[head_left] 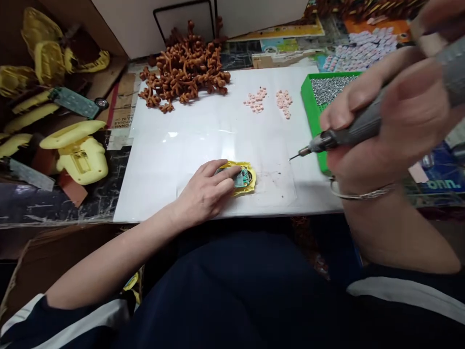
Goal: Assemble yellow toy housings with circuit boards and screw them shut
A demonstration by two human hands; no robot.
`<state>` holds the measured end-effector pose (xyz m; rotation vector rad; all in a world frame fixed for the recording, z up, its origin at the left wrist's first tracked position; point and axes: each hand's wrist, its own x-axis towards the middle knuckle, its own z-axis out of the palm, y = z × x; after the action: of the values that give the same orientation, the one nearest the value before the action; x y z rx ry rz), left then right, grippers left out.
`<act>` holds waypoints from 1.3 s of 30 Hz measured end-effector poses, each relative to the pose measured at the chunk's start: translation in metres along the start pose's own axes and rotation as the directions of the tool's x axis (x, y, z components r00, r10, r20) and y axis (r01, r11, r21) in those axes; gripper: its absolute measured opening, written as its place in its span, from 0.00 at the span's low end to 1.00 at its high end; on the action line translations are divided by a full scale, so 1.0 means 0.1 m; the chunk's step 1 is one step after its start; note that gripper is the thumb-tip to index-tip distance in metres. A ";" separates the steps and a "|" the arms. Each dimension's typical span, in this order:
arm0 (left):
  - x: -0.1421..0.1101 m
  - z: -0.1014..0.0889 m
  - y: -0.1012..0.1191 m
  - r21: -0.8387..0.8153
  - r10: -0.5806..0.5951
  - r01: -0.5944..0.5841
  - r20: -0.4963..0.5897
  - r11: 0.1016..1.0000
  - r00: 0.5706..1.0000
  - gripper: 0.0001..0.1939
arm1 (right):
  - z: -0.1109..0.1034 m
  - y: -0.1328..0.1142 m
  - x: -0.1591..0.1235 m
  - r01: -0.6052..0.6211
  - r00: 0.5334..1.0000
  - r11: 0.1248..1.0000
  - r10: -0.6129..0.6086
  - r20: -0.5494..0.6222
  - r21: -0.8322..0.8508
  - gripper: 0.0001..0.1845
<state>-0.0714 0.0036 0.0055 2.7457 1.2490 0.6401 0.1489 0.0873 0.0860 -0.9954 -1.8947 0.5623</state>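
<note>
My left hand (209, 189) lies over a yellow plastic toy shell (253, 180) on the white work board, holding it down with the fingers. A green circuit board (241, 179) sits inside the shell, partly hidden under those fingers. At the right, my right hand (392, 121) is wrapped round a grey electric screwdriver (363, 123), slightly blurred. Its thin bit points down and left, apart from the shell; whether a screw sits on the tip I cannot tell.
A green tray (310, 104) of small screws stands beside my right hand. Brown plastic parts (189, 68) are heaped at the back, near small pink pieces (256, 100). Yellow shells (82, 157) lie at the left. White printed pieces (363, 48) cover the back right.
</note>
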 end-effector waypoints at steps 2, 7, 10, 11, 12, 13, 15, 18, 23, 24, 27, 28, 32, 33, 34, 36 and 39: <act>-0.01 0.00 -0.01 -0.013 0.001 -0.001 0.025 1.000 1.000 0.07 | 0.17 -0.14 -0.03 0.028 0.989 0.999 -0.024 -0.144 0.030 0.22; -0.02 0.02 -0.02 -0.007 0.027 -0.027 -0.017 1.000 0.999 0.08 | 0.41 -0.18 -0.02 0.078 0.994 0.969 -0.058 -0.093 0.234 0.10; -0.01 0.03 -0.03 -0.002 0.042 -0.042 -0.047 0.999 0.998 0.08 | 0.56 -0.09 0.02 0.157 0.987 0.843 -0.108 -0.123 0.514 0.07; -0.01 0.03 -0.03 0.002 0.047 -0.047 -0.053 0.999 0.997 0.07 | 0.61 -0.05 0.03 0.204 0.978 0.780 -0.140 -0.152 0.592 0.06; -0.01 0.03 -0.02 0.007 0.050 -0.050 -0.056 0.999 0.997 0.07 | 0.66 -0.01 0.04 0.252 0.967 0.718 -0.169 -0.188 0.649 0.06; -0.01 0.03 -0.02 0.012 0.052 -0.051 -0.055 0.999 0.997 0.07 | 0.69 0.02 0.05 0.287 0.958 0.667 -0.185 -0.220 0.687 0.06; -0.01 0.02 -0.02 0.017 0.056 -0.055 -0.052 0.998 0.997 0.07 | 0.75 0.08 0.06 0.282 0.959 0.626 -0.171 -0.226 0.727 0.09; -0.02 0.03 -0.03 0.007 0.049 -0.049 -0.044 0.999 0.998 0.07 | 0.77 0.11 0.06 0.264 0.964 0.599 -0.156 -0.214 0.756 0.17; -0.02 0.04 -0.03 0.020 0.043 -0.042 -0.040 0.999 0.998 0.07 | 0.74 0.11 0.03 0.253 0.967 0.629 -0.139 -0.215 0.735 0.12; -0.02 0.04 -0.02 0.025 0.044 -0.043 -0.043 0.999 0.998 0.07 | 0.74 0.10 0.03 0.232 0.972 0.639 -0.119 -0.204 0.733 0.13; -0.02 0.05 -0.02 0.028 0.045 -0.044 -0.053 0.999 0.998 0.07 | 0.74 0.09 0.03 0.207 0.977 0.667 -0.111 -0.179 0.716 0.19; -0.02 0.05 -0.02 0.026 0.042 -0.041 -0.052 0.999 0.998 0.06 | 0.75 0.10 0.04 0.210 0.977 0.679 -0.120 -0.176 0.704 0.20; -0.02 0.06 -0.02 -0.005 0.015 -0.016 -0.024 1.000 1.000 0.07 | 0.81 0.14 0.05 0.212 0.977 0.694 -0.130 -0.169 0.688 0.21; -0.02 0.06 -0.02 -0.012 0.010 -0.011 -0.016 1.000 1.000 0.08 | 0.81 0.14 0.06 0.205 0.979 0.685 -0.129 -0.160 0.699 0.22; -0.01 0.06 -0.03 -0.017 0.006 -0.006 -0.009 1.000 1.000 0.08 | 0.80 0.14 0.07 0.195 0.981 0.676 -0.124 -0.151 0.711 0.22; -0.02 0.05 -0.03 -0.020 0.006 -0.006 -0.001 1.000 1.000 0.08 | 0.72 0.11 0.10 0.178 0.984 0.657 -0.113 -0.138 0.733 0.23; -0.08 0.01 -0.04 -0.022 -0.004 0.004 -0.007 1.000 1.000 0.07 | 0.47 0.03 0.17 0.250 0.967 0.649 -0.136 -0.214 0.719 0.23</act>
<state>-0.0789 0.0010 0.0011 2.7245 1.2410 0.6602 0.1047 0.1037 0.0693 -0.2665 -1.3931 1.0007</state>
